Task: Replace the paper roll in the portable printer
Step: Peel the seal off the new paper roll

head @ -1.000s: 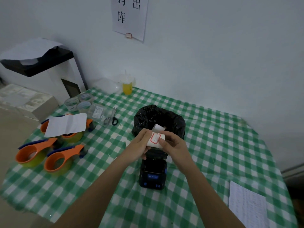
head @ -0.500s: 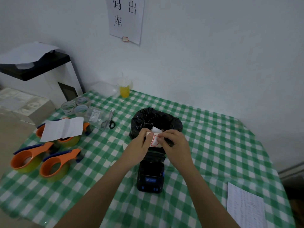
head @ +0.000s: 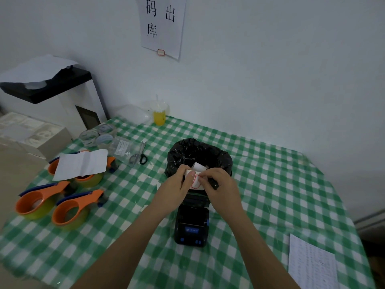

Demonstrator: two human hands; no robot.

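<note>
Sitting nearest on the green checked tablecloth [head: 270, 184], the black portable printer [head: 192, 225], control panel toward the wearer and rear cover apparently raised under the wrists, presumably so the bay is open to take paper. Lying off at the near right corner, a printed sheet [head: 312, 265], well apart from the work. Hovering just above the printer's far end, both hands together: left hand [head: 177, 184] and right hand [head: 218, 186], fingertips pinching a small label roll [head: 195, 181] with a red-outlined label facing up, most likely picking at the loose end to free it before loading; cannot tell how much of the roll lies behind the fingers. Standing just beyond, touching distance from the hands, a bin lined with a black bag [head: 198, 155], handy for scrap backing and the spent core. Resting farther left, orange tape dispensers [head: 68, 209] and scissors [head: 138, 156], unused. Standing at the far table edge by the wall, a cup of yellow drink [head: 159, 115].
</note>
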